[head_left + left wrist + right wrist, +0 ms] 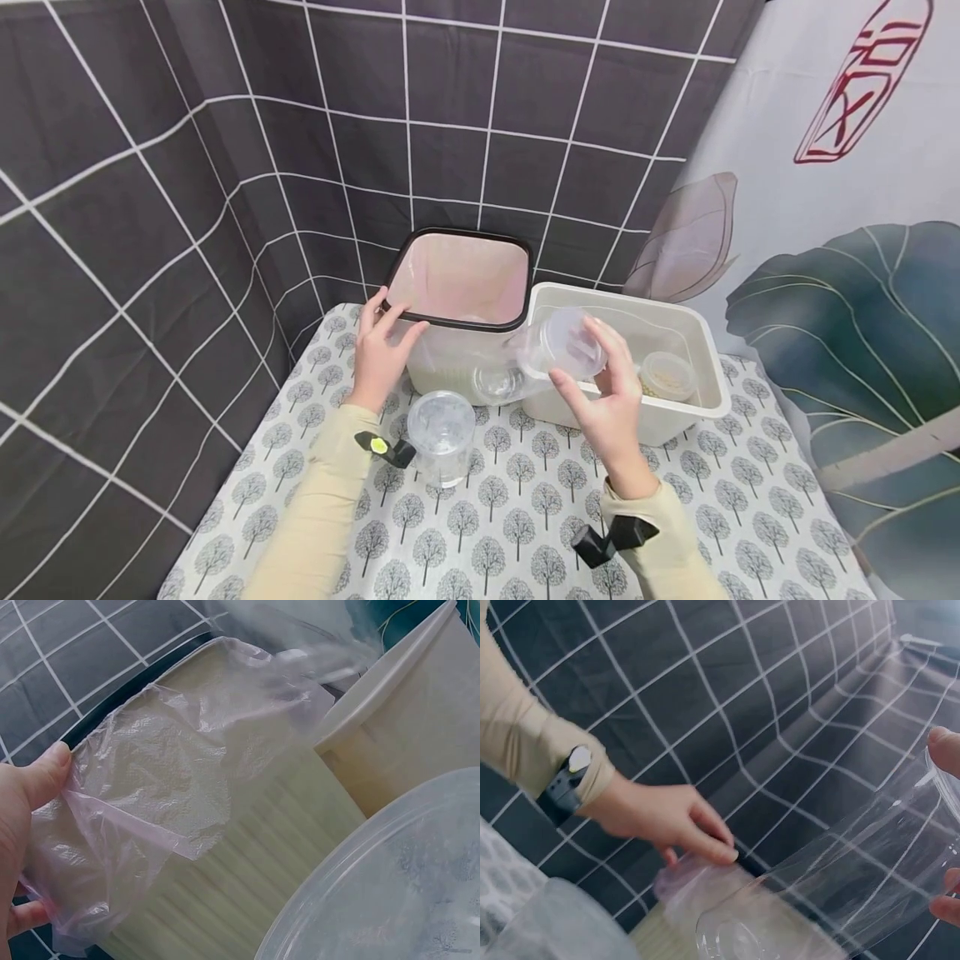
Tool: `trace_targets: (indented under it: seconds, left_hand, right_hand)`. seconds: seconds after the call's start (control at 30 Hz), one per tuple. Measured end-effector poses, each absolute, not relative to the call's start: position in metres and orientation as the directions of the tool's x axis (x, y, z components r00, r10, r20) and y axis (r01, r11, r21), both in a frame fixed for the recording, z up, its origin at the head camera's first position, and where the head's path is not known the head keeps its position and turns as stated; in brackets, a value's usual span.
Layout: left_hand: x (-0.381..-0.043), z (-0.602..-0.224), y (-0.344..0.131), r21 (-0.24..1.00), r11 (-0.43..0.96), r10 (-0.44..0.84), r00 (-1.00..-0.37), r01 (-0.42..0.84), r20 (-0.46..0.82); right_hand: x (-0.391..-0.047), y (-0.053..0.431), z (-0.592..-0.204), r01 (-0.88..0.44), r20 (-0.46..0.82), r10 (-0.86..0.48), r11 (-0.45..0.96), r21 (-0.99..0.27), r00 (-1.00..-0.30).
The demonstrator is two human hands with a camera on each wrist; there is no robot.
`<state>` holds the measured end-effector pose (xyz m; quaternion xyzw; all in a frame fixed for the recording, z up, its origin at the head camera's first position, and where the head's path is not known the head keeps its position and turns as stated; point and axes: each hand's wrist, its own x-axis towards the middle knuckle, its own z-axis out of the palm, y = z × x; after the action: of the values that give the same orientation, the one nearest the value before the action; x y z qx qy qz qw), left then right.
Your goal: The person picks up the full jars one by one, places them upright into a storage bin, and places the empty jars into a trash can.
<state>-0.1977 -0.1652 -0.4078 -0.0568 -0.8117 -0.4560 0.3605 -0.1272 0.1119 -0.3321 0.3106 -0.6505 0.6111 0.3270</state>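
My right hand [611, 392] grips a clear plastic jar [847, 862] around its pale, translucent lidded end [572, 343]. The jar is tilted, its base pointing left and down in front of the trash bin. My left hand [378, 354] holds the front left corner of the trash bin [442, 358], fingers spread at its dark rim [480, 324]. A thin pink bag [165, 750] lines the bin and folds over its outside. A second clear jar [442, 442] with a translucent lid stands on the table near my left wrist.
Right of the trash bin stands an off-white rectangular tub [708, 367]. Inside it lies a round clear container [667, 377] with small beige pieces. A tree-patterned cloth [517, 500] covers the table. Dark gridded fabric [450, 100] hangs behind and at the left.
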Motion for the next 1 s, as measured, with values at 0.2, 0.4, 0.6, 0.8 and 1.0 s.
trace_targets:
  seconds: [0.2, 0.4, 0.6, 0.8, 1.0]
  left_hand:
    - [-0.198, -0.407, -0.165, 0.693, 0.581, -0.24, -0.724, 0.427, 0.647]
    - [-0.198, -0.407, -0.165, 0.699, 0.583, -0.243, -0.733, 0.413, 0.636]
    - [-0.198, -0.408, -0.165, 0.702, 0.58, -0.243, -0.735, 0.413, 0.633]
    - [-0.198, -0.408, -0.165, 0.696, 0.582, -0.242, -0.728, 0.42, 0.641]
    - [-0.197, -0.407, -0.164, 0.703, 0.566, -0.239, -0.73, 0.431, 0.64]
  right_hand:
    - [-0.139, 0.113, -0.332, -0.817, 0.817, 0.026, -0.007, -0.577, -0.577]
    - [-0.147, 0.111, -0.327, -0.83, 0.828, 0.044, -0.035, -0.557, -0.558]
    - [-0.148, 0.106, -0.312, -0.844, 0.843, 0.051, -0.033, -0.535, -0.536]
    - [-0.152, 0.103, -0.304, -0.857, 0.854, 0.063, -0.022, -0.516, -0.516]
    - [-0.162, 0.102, -0.295, -0.846, 0.842, 0.088, -0.035, -0.532, -0.533]
